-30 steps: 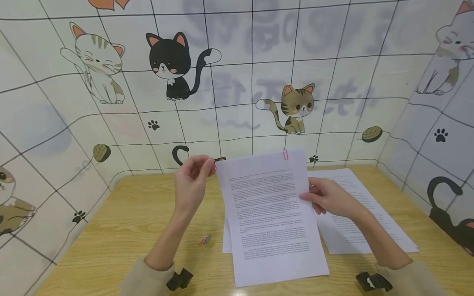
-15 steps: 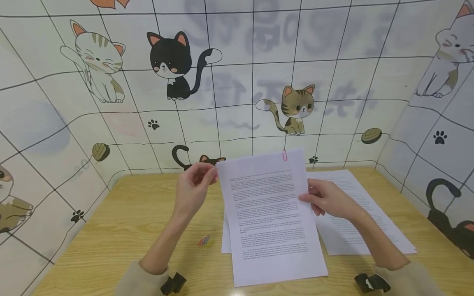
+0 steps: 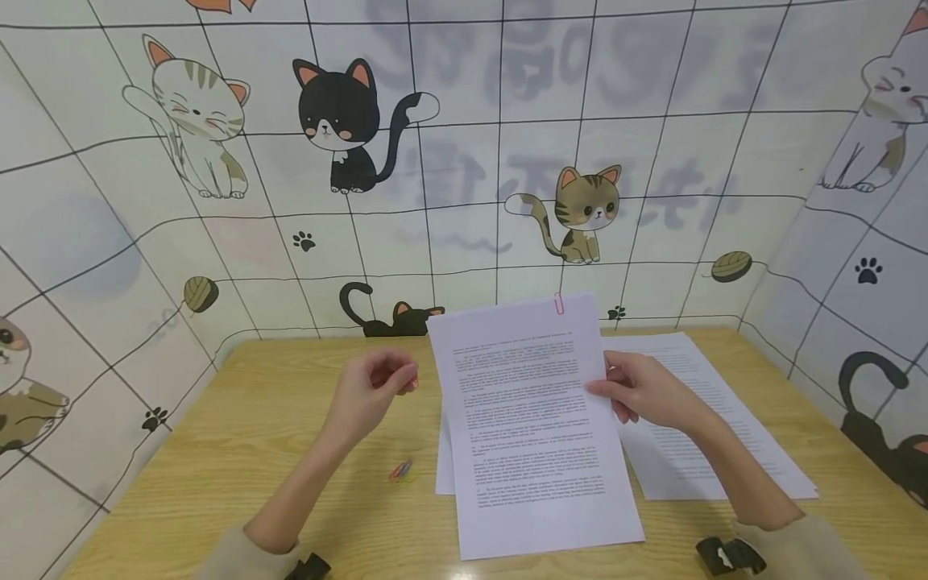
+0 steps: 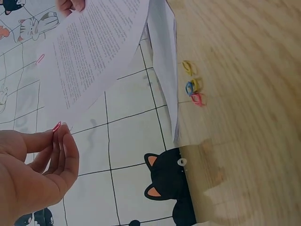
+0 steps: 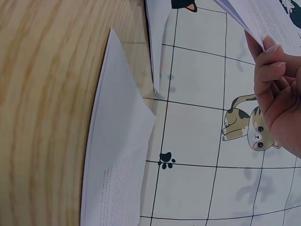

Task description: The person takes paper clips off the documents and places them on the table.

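Observation:
My right hand [image 3: 641, 388] pinches the right edge of printed sheets [image 3: 532, 427], held upright over the table. A pink paper clip [image 3: 559, 304] sits on their top edge toward the right corner. Left of the sheets, apart from their top left corner, my left hand [image 3: 373, 391] pinches another pink paper clip [image 4: 57, 126] between thumb and fingertips; the left wrist view shows it best. In the right wrist view the right hand's thumb and fingers [image 5: 272, 59] grip the paper's edge.
Several coloured paper clips [image 3: 400, 471] lie on the wooden table [image 3: 239, 451] left of the sheets. A stack of printed pages [image 3: 696, 419] lies at the right. More paper [image 3: 444, 459] shows behind the held sheets. A cat-patterned cloth wall [image 3: 464, 161] stands behind the table.
My left hand has drawn back from the top left corner of the sheets, moving down and slightly left with the paper clip. The right hand and sheets have hardly moved.

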A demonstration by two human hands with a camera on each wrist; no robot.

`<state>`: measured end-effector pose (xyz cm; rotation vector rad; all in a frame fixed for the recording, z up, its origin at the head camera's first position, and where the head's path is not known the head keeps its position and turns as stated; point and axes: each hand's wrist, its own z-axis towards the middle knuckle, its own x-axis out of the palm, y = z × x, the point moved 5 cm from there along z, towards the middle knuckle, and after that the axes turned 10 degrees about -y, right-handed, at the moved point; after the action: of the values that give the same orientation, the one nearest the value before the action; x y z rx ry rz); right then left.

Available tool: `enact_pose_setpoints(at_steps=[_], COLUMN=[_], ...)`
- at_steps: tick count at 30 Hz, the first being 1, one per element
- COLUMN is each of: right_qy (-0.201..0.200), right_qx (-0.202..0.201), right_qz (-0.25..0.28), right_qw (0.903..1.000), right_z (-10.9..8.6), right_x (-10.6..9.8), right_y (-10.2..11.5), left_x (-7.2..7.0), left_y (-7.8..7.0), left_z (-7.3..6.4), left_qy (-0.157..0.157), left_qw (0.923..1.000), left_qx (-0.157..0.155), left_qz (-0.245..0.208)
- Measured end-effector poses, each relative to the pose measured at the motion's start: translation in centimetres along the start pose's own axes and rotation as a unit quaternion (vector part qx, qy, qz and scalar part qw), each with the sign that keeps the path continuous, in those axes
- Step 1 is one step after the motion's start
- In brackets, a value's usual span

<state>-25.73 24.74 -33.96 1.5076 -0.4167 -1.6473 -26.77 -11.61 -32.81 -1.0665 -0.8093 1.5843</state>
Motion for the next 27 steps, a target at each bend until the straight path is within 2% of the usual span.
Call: enact_pose_setpoints(at_steps=[6,15,20,27], right_qy=[-0.004,-0.006,-0.005,-0.004], right_qx=[0.005,0.011,0.014,0.015], right_qz=[0.0,-0.001,0.0,0.004], right_qw=[1.0,0.9999,0.9999,0.9999], right_z=[-0.1,0.0,0.0,0.1], right_x=[0.0,0.1,0.2,0.3], right_y=[-0.1,-0.2,-0.2,-0.2], left_x=[0.0,-0.2,0.3,0.9], left_y=[0.7,2.2,2.9,3.7], left_z=[-0.6,-1.2,-1.7,-2.2], left_qy=[0.033,0.069,0.1,0.131], left_qw=[0.9993,0.9967,0.9939,0.9884], left_qx=[0.003,-0.018,-0.015,-0.02], left_qz=[0.02,0.04,0.044,0.074])
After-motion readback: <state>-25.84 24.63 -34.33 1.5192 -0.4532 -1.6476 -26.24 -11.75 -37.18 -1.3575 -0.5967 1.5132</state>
